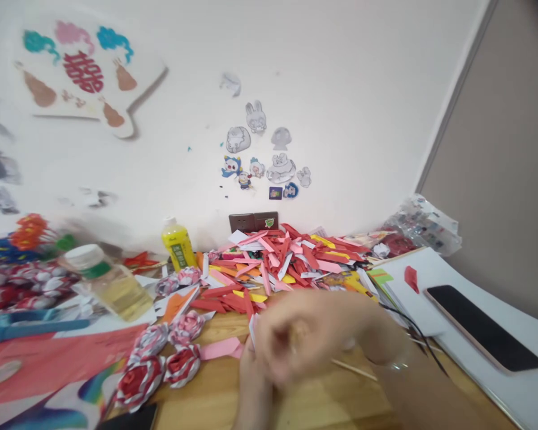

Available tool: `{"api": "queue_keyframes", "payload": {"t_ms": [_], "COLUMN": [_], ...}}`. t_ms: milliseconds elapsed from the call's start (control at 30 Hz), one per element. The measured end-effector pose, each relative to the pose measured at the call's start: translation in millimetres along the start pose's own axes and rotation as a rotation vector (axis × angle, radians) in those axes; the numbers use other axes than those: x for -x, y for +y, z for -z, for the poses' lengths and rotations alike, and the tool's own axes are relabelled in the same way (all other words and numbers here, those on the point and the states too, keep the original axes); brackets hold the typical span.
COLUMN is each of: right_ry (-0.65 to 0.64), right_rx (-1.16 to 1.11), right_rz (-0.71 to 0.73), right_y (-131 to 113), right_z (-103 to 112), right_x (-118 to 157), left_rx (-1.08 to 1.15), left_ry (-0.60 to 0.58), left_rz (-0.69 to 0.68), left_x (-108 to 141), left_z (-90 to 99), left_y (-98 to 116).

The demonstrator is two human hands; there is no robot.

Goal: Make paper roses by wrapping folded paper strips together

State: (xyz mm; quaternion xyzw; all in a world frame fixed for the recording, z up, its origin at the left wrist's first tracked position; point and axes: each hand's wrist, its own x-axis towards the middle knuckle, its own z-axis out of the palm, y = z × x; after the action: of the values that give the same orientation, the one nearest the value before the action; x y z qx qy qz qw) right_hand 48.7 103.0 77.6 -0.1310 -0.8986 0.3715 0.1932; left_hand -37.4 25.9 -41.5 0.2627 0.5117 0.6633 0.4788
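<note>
My right hand (309, 328) is curled above the wooden table (219, 400), blurred by motion, with a bracelet at its wrist. Its fingers hide most of my left hand (254, 370), whose wrist comes up from the bottom edge. A whitish paper edge (252, 325) shows at the top of my left hand; how it is held cannot be made out. Just left of the hands lies a pink paper strip (222, 348), beside several red-and-white paper roses (183, 364). Behind the hands spreads a pile of folded red, pink, white and yellow paper strips (269, 263).
A yellow-labelled bottle (179, 246) and a jar of pale liquid (116, 289) stand at the left, near a blue tool (40, 324). At the right, a phone (482, 325) lies on white sheets (439, 269). A thin stick (354, 369) is beside my right wrist.
</note>
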Motion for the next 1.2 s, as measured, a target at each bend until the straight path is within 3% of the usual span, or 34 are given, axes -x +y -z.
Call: {"api": "queue_keyframes", "payload": {"t_ms": [167,267,400,533,700,767,867,967,1067,1200], "right_ry": [0.164,0.174,0.189,0.170,0.306,0.372,0.367,0.379,0.436,0.436], "right_rx": [0.483,0.668,0.817,0.861,0.804,0.746,0.624,0.432,0.272,0.330], "right_rz": [-0.341,-0.462,-0.487,-0.423,-0.383,-0.395,-0.425,-0.494,-0.576,-0.610], "right_y": [35,60,77,72,39,25,10,6,5,5], "right_z": [0,-7,-16,-15,-6,-7,-17,-33,-46,-59], "right_x": [-60,-81,-88,-86,-69,-49,-12,20,35,36], "left_rx": [0.006,0.012,0.011,0.016,0.013,0.006,0.004,0.011,0.017,0.014], "left_ry": [0.015,0.048,0.078,0.087,0.080,0.068,0.054,0.027,-0.009,-0.027], "left_rz": [0.042,0.060,0.077,0.075,0.071,0.066,0.052,0.029,0.013,-0.010], "left_x": [-6,-7,-6,-5,-5,-5,-5,-5,-5,-6], "left_z": [-4.2,-7.4,-10.0,-10.6,-8.7,-7.2,-5.6,-5.0,-4.5,-3.7], "left_y": [-3,-5,-6,-5,-2,0,1,0,-2,-5]}}
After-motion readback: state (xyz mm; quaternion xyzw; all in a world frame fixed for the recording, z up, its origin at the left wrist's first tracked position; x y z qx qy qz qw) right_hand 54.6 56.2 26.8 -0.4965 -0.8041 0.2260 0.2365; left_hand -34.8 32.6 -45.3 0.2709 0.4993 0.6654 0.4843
